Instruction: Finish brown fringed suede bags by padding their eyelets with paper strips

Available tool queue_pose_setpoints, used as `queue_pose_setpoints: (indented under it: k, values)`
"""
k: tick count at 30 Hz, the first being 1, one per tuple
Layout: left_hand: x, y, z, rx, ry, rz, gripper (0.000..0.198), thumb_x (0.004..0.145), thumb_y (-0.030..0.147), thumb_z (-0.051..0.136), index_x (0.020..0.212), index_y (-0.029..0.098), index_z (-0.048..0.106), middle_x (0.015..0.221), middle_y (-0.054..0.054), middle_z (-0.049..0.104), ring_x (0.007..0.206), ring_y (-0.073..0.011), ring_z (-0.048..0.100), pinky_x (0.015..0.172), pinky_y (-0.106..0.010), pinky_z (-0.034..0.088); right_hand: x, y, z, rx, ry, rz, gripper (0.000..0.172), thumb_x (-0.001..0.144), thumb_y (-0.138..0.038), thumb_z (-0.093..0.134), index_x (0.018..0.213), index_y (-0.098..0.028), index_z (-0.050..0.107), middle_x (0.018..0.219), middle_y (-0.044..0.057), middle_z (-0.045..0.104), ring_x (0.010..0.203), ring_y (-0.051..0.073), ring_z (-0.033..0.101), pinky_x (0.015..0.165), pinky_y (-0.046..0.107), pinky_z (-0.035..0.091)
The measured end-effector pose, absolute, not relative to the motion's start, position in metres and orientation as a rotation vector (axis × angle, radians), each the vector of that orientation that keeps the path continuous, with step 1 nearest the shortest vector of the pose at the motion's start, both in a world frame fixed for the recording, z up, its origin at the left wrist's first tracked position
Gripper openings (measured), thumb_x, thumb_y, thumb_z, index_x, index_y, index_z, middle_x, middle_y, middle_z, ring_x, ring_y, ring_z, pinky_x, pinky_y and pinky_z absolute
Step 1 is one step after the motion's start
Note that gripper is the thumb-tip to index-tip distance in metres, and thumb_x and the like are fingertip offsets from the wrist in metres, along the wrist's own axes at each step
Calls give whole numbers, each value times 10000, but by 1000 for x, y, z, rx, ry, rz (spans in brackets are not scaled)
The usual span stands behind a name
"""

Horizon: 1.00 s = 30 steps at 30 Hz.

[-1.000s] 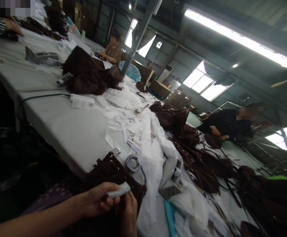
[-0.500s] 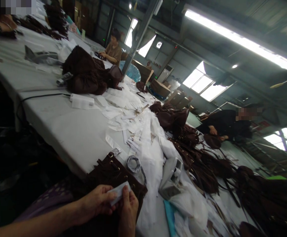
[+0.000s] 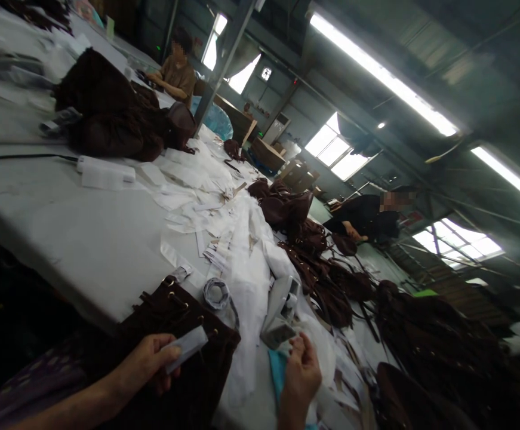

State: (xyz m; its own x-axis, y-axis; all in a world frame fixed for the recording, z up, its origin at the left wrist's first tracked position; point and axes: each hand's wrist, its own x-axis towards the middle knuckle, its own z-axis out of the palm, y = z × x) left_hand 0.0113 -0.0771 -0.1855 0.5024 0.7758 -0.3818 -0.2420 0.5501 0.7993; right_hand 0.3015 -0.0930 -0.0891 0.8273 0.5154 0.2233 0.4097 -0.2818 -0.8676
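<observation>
My left hand (image 3: 159, 361) pinches a small folded whitish strip (image 3: 188, 348), perhaps paper or film, between thumb and fingers. Beneath it lies a dark brown bag (image 3: 174, 316) with metal eyelets along its top edge, resting at the table's edge against my lap. My right hand (image 3: 303, 371) is at the near end of a grey tape dispenser (image 3: 282, 313), thumb and fingertips drawn together; whatever they may grip is too small to make out. A wrapped ring-shaped coil (image 3: 216, 293) lies just beyond the bag. Turquoise material (image 3: 277, 370) shows beside my right wrist.
White wrapping sheets and paper scraps (image 3: 237, 251) run down the white table (image 3: 89, 233). Brown bags stand at the far left (image 3: 107, 113) and pile up on the right (image 3: 434, 328). A white box-like piece with a cable (image 3: 106, 172) lies left. Two people work across the table.
My right hand has let go of the whitish strip and moved right to the tape dispenser. The left hand keeps the strip. The view has swung to the right.
</observation>
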Motion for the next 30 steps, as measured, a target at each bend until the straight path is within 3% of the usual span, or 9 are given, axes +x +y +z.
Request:
queue_pose_setpoints:
  k: [3, 5, 12, 17, 21, 30]
  values:
    - [8, -76, -180, 702, 819, 692, 385, 715, 526, 640, 753, 154, 548, 590, -11, 641, 415, -107, 538, 379, -184, 372, 307, -87, -84, -1933, -701, 71, 575, 721, -578, 604, 1055, -114, 669, 967, 129, 699, 881, 249, 630, 745, 318, 484]
    - [6, -75, -176, 682, 815, 696, 364, 732, 503, 634, 768, 151, 548, 600, -8, 640, 426, -98, 532, 390, -175, 367, 280, -90, -85, -1918, -771, 164, 512, 725, -547, 635, 1024, -134, 683, 946, 106, 708, 896, 247, 631, 774, 315, 483]
    - [1, -73, -172, 688, 784, 689, 368, 728, 490, 645, 807, 140, 567, 611, -9, 632, 436, -96, 521, 405, -183, 362, 168, -117, -114, -1824, -934, 825, 454, 679, -584, 682, 801, -149, 724, 602, 28, 655, 582, 172, 589, 552, 252, 468]
    - [0, -73, -173, 680, 753, 699, 332, 734, 456, 645, 794, 138, 570, 608, -3, 623, 435, -88, 510, 404, -177, 350, 153, -120, -132, -1777, -857, 1097, 467, 667, -619, 672, 685, -153, 687, 512, -13, 555, 382, 80, 398, 353, 208, 301]
    - [-1, -73, -175, 627, 750, 680, 309, 731, 437, 642, 787, 140, 579, 600, 0, 619, 423, -79, 487, 391, -169, 326, 144, -119, -137, -1719, -740, 1159, 493, 626, -633, 698, 693, -146, 655, 523, -39, 516, 365, 42, 336, 345, 183, 246]
    - [0, -68, -174, 594, 730, 632, 292, 716, 405, 628, 782, 121, 624, 570, -5, 607, 388, -79, 467, 365, -170, 311, 135, -112, -154, -1621, -766, 1149, 500, 692, -616, 662, 773, -122, 662, 580, -22, 553, 400, 43, 363, 377, 186, 285]
